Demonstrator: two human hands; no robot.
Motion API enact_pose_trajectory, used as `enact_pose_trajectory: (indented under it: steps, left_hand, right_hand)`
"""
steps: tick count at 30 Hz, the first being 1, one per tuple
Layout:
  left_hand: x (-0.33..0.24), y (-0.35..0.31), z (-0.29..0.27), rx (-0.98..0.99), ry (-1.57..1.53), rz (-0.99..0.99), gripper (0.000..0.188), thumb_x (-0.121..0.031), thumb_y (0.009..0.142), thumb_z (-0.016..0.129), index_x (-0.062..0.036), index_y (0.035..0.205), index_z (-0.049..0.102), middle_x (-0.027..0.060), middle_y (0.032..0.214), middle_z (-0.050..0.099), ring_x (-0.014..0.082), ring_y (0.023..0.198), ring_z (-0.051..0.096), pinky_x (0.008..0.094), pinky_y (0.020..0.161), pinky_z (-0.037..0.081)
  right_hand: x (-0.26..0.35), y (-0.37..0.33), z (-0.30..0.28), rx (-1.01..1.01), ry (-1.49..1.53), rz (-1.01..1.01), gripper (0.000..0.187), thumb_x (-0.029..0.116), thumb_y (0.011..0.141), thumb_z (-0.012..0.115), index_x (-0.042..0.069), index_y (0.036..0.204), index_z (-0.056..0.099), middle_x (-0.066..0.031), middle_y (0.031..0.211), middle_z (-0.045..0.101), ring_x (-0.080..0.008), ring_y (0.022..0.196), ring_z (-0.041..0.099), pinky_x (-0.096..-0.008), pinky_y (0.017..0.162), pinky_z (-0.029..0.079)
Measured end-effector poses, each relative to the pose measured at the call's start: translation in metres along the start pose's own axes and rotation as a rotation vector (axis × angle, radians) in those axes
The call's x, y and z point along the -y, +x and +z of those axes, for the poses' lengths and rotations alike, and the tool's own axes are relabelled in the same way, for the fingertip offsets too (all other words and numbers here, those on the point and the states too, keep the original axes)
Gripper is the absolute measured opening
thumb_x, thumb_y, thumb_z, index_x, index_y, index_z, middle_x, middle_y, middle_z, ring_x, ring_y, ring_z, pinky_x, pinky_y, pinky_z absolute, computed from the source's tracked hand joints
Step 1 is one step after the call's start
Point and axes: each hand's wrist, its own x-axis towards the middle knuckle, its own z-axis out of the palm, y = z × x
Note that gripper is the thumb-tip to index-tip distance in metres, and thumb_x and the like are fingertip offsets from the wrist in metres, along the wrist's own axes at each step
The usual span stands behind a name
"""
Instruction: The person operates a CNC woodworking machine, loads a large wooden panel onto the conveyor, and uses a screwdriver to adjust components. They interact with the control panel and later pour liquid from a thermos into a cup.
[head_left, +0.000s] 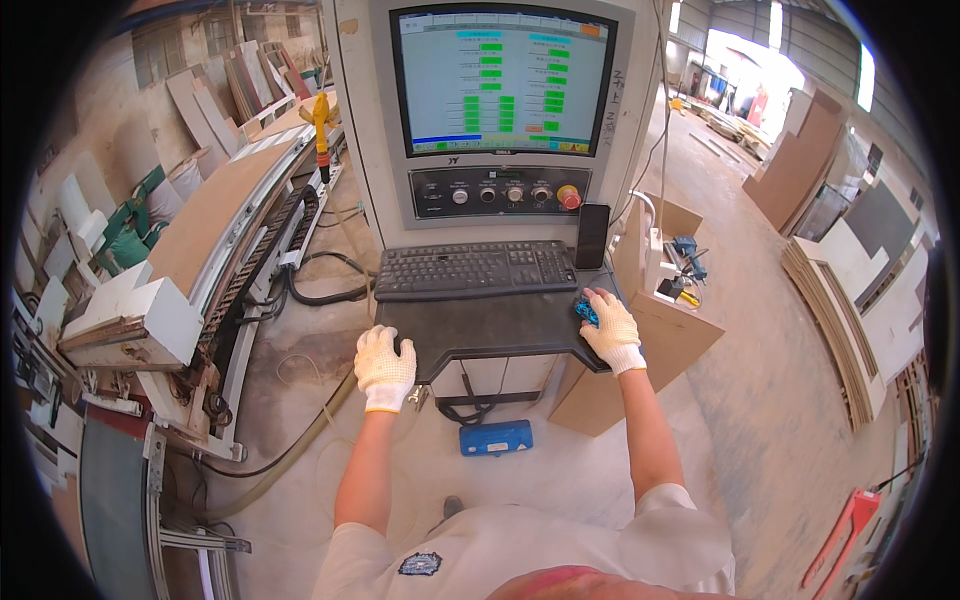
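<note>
My left hand (385, 370), in a knitted off-white glove, rests at the left front edge of the black keyboard shelf (480, 325). Its thumb stands apart from the fingers, and nothing shows in it. The right hand (612, 335), gloved the same way, is curled over a blue-and-black mouse (586, 312) at the shelf's right side. Behind both hands lies a black keyboard (475, 270). A dark phone (592, 237) leans upright next to the keyboard's right end. Above is a lit monitor (505, 80) with rows of green fields.
Below the monitor, a control panel (500, 193) carries knobs and a red emergency-stop button (569, 197). A long machine bed (215, 215) runs along the left. Under the shelf sits a blue case (496, 438). Boards (830, 320) lean at right, near a red pallet-jack-like frame (843, 535).
</note>
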Motion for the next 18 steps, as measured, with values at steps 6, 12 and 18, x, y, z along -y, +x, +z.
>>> enact_pose_trajectory:
  steps: [6, 12, 18]
  left_hand:
    - [0.0027, 0.0001, 0.0054, -0.047, 0.029, 0.039, 0.032, -0.030, 0.089, 0.072, -0.0091, 0.112, 0.067, 0.0109, 0.125, 0.066, 0.0354, 0.125, 0.056, 0.0501, 0.102, 0.049]
    - [0.0041, -0.0001, 0.0070, -0.053, 0.029, 0.047, 0.029, -0.029, 0.089, 0.072, -0.0093, 0.110, 0.068, 0.0116, 0.126, 0.067, 0.0356, 0.125, 0.057, 0.0496, 0.102, 0.049]
    - [0.0045, 0.0000, 0.0072, -0.048, 0.017, 0.048, 0.029, -0.028, 0.088, 0.072, -0.0093, 0.110, 0.068, 0.0115, 0.126, 0.066, 0.0357, 0.125, 0.057, 0.0502, 0.101, 0.050]
  right_hand:
    - [-0.0009, -0.0058, -0.0033, 0.013, -0.013, 0.006, 0.050, 0.024, 0.079, 0.075, 0.019, 0.129, 0.070, -0.0143, 0.144, 0.058, -0.0355, 0.127, 0.059, -0.0462, 0.106, 0.050]
    - [-0.0015, -0.0051, -0.0029, 0.013, 0.003, 0.004, 0.047, 0.023, 0.080, 0.076, 0.019, 0.126, 0.072, -0.0131, 0.144, 0.058, -0.0351, 0.126, 0.059, -0.0459, 0.105, 0.050]
    - [-0.0024, -0.0040, -0.0012, -0.009, 0.012, -0.006, 0.046, 0.022, 0.079, 0.076, 0.019, 0.125, 0.072, -0.0131, 0.143, 0.059, -0.0350, 0.124, 0.060, -0.0457, 0.103, 0.051]
